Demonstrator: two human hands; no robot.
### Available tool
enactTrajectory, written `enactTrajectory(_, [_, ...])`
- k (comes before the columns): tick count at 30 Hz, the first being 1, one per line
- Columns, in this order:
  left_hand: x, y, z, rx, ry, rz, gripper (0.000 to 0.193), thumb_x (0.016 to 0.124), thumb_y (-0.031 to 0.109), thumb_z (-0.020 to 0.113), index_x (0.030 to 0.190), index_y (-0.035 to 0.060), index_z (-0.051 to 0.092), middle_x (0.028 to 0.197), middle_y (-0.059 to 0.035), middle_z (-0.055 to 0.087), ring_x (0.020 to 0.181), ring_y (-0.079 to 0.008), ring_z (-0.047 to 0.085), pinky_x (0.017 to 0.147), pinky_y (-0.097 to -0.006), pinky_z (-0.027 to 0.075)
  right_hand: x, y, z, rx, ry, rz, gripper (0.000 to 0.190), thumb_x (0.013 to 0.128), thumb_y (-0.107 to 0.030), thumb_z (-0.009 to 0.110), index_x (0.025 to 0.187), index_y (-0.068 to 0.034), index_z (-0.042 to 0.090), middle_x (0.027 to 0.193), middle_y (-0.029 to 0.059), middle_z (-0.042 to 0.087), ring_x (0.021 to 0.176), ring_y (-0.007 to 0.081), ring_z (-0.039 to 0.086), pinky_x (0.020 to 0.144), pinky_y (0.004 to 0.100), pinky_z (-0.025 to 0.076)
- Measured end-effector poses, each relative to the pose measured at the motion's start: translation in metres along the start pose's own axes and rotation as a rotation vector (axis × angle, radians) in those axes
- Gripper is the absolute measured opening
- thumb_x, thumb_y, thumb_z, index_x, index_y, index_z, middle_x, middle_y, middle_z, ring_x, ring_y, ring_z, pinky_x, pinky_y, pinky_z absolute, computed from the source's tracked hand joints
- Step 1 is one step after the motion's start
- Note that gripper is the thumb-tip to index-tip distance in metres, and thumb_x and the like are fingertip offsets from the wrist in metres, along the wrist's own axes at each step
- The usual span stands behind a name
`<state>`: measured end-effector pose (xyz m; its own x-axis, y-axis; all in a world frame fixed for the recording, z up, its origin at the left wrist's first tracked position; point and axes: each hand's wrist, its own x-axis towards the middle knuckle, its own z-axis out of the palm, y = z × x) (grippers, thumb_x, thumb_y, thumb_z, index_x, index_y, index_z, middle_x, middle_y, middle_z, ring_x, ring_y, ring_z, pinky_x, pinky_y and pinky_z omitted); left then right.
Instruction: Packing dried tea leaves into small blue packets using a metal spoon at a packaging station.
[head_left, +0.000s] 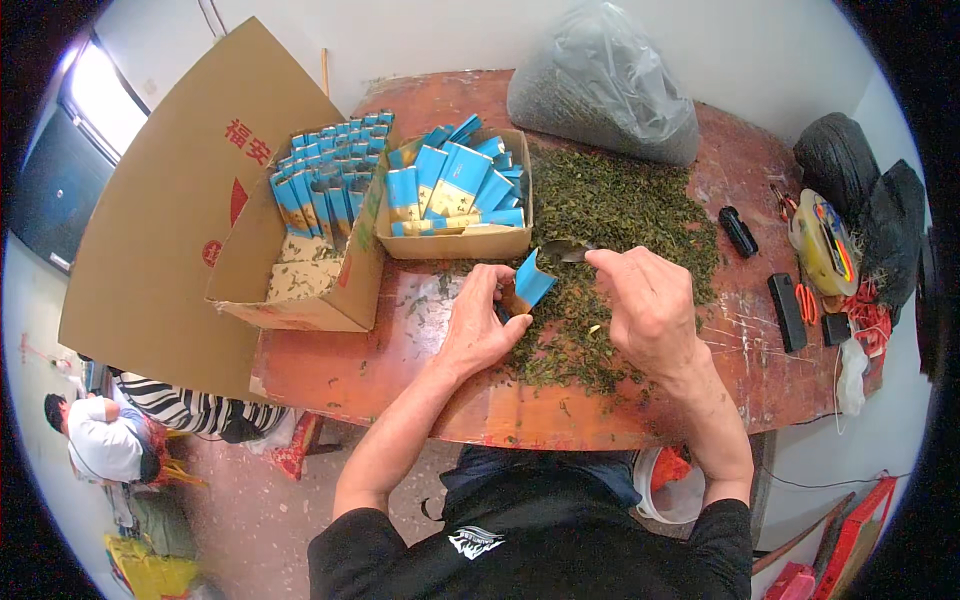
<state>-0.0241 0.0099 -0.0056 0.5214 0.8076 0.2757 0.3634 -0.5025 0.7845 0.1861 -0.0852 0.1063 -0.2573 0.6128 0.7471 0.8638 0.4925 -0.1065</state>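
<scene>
Between the fingers and thumb of my left hand (484, 322) is a blue and gold paper packet (534, 281), tilted, its blue end up. My right hand (649, 304) pinches the handle of a metal spoon (568, 251), whose bowl is beside the packet's upper end. Under and behind both hands spreads a heap of loose dried green leaves (622, 210), which look like tea. Behind my left hand, a small cardboard box (457, 246) holds many similar packets lying loosely. Left of it, a larger cardboard carton (300, 311) holds packets standing upright in rows, with leaf bits on its bottom.
A clear plastic bag (604, 90) stands behind the leaves. On the right lie a black stapler-like object (738, 231), orange-handled scissors (806, 303), a black block (786, 311) and black bags (836, 157). A white bucket (645, 487) is under the table edge. A seated person (105, 435) is far left.
</scene>
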Motion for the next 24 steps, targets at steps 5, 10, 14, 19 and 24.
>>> enactTrajectory(5, [0.000, 0.003, -0.002, -0.023, -0.017, -0.011, 0.052, 0.074, 0.013, 0.080, 0.118, 0.0011, 0.055, 0.107, -0.0164, 0.057, 0.097, -0.0327, 0.060, 0.088, -0.0424, 0.051, -0.006, 0.001, 0.007, 0.045, -0.035, -0.011, 0.038, 0.074, 0.011, 0.066, 0.110, 0.002, 0.067, 0.079, 0.0132, 0.065, 0.068, 0.0305, 0.065, 0.058, 0.0415, 0.051])
enactTrajectory(10, [0.000, 0.003, -0.002, -0.036, -0.020, -0.002, 0.050, 0.074, 0.012, 0.079, 0.117, 0.0010, 0.055, 0.107, -0.0164, 0.057, 0.098, -0.0328, 0.060, 0.087, -0.0421, 0.051, -0.009, -0.003, 0.014, 0.072, -0.057, -0.027, 0.035, 0.073, 0.010, 0.063, 0.107, 0.002, 0.068, 0.079, 0.0134, 0.065, 0.068, 0.0313, 0.065, 0.059, 0.0420, 0.052])
enactTrajectory(14, [0.000, 0.000, 0.000, -0.062, -0.018, -0.009, 0.049, 0.074, 0.011, 0.078, 0.117, 0.0012, 0.056, 0.107, -0.0161, 0.057, 0.097, -0.0330, 0.060, 0.087, -0.0421, 0.052, -0.012, -0.005, 0.021, 0.089, -0.067, -0.029, 0.032, 0.073, 0.010, 0.062, 0.104, 0.001, 0.068, 0.078, 0.0135, 0.065, 0.067, 0.0314, 0.065, 0.058, 0.0422, 0.052])
enactTrajectory(19, [-0.001, -0.002, 0.000, -0.099, -0.016, -0.033, 0.049, 0.074, 0.011, 0.078, 0.117, 0.0018, 0.056, 0.107, -0.0157, 0.058, 0.096, -0.0326, 0.061, 0.087, -0.0420, 0.052, -0.007, -0.003, 0.013, 0.093, 0.009, -0.034, 0.033, 0.073, 0.011, 0.063, 0.105, 0.002, 0.069, 0.075, 0.0125, 0.063, 0.064, 0.0305, 0.063, 0.056, 0.0401, 0.051])
enactTrajectory(24, [0.001, -0.002, 0.001, -0.088, -0.028, -0.034, 0.049, 0.075, 0.011, 0.078, 0.117, 0.0022, 0.055, 0.107, -0.0154, 0.058, 0.095, -0.0319, 0.061, 0.086, -0.0420, 0.052, -0.003, 0.002, 0.006, 0.114, 0.139, -0.031, 0.032, 0.075, 0.012, 0.065, 0.106, 0.002, 0.069, 0.072, 0.0122, 0.062, 0.061, 0.0293, 0.061, 0.054, 0.0400, 0.047])
